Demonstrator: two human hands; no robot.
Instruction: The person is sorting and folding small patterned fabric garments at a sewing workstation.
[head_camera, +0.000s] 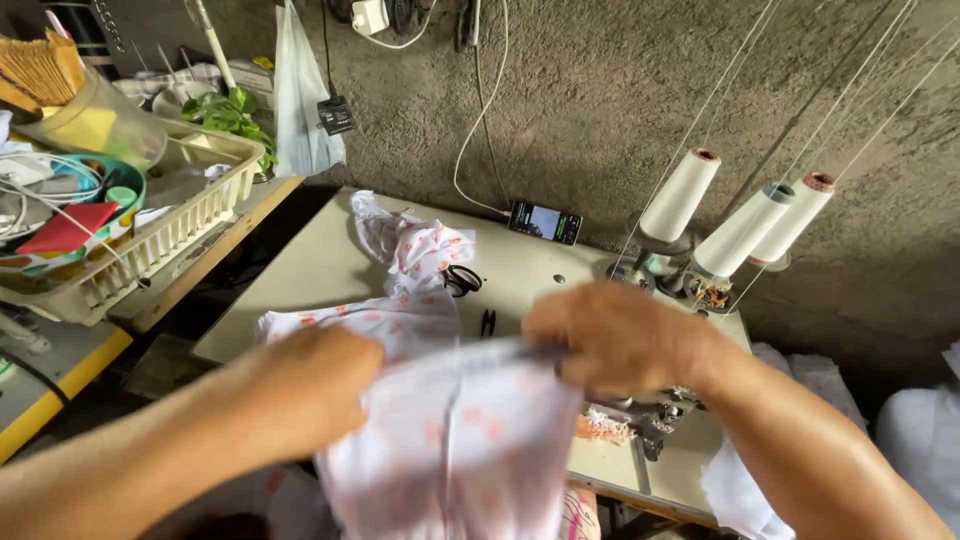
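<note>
White printed cloth (455, 440) gripped by left hand (315, 385) and right hand (610, 335)

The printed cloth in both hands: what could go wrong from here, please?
1. The printed cloth hangs off the table edge; its loose end may snag on the sewing machine parts under the right hand.
2. The left hand pulls near the scissors; dragged fabric might sweep them off.
3. The thread cones stand close; a wide arm move could tip them.

White cloth (455, 440) with pink print — stretched between my fingers.

It hangs off the table's (320, 265) near edge, upper hem pulled taut — blurred.
</note>
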